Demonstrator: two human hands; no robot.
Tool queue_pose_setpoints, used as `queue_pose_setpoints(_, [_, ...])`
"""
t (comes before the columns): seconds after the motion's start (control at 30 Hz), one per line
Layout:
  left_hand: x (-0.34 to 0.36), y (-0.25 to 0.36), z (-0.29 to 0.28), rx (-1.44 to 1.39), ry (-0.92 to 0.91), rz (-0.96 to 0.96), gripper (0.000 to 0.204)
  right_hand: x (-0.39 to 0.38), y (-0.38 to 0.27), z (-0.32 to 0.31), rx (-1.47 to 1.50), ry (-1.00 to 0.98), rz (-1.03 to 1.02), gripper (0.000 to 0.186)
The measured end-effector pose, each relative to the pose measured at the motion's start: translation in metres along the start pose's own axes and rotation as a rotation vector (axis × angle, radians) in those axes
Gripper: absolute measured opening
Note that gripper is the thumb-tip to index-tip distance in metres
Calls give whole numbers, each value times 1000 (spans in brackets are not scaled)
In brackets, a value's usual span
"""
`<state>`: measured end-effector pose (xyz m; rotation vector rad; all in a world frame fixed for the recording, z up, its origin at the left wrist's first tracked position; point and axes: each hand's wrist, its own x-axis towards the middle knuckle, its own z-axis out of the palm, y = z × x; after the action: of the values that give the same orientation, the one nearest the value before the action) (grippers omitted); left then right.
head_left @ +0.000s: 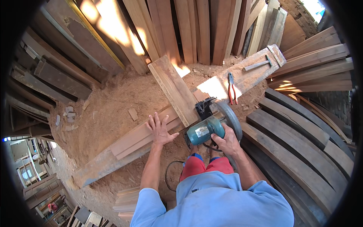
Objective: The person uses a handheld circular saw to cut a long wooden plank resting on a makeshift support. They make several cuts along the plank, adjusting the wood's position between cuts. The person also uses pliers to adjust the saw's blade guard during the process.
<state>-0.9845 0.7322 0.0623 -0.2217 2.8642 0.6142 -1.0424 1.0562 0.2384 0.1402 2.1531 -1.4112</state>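
Observation:
A teal circular saw [204, 131] with a grey round guard is gripped at its handle by my right hand [227, 142]. The saw sits at the near end of a wide wooden board [172, 89], which lies crosswise over a pair of narrower reddish boards [138, 138]. Whether the blade touches wood is hidden by the saw's body. My left hand [160, 130] rests on the narrower boards, fingers spread, left of the wide board. Under all of these runs a long, dusty plank [96, 168].
On the plank's far right part lie red-handled pliers [231, 89] and a hammer [257, 66]. Stacked timber [291, 145] stands at the right, with upright planks [189, 30] along the back. A dark cord [166, 177] loops over the sawdust-covered ground near my feet.

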Motion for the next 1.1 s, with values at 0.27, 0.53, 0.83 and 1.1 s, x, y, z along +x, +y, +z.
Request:
queue_pose_setpoints(0.27, [0,3,-2,106,22,58,103,-6,-2,0,-10,-26,-63,37])
queue_pose_setpoints(0.53, [2,10,-11,116,-48,7,102,-3,-17,8,-91,-65,-65,36])
queue_pose_setpoints(0.83, [3,12,-13,107,-72,-24,98,9,-17,32,-76,-90,-73,35])
queue_pose_setpoints(1.1, [4,11,-12,57,-39,-9,93,18,-22,43,-94,-118,-105,33])
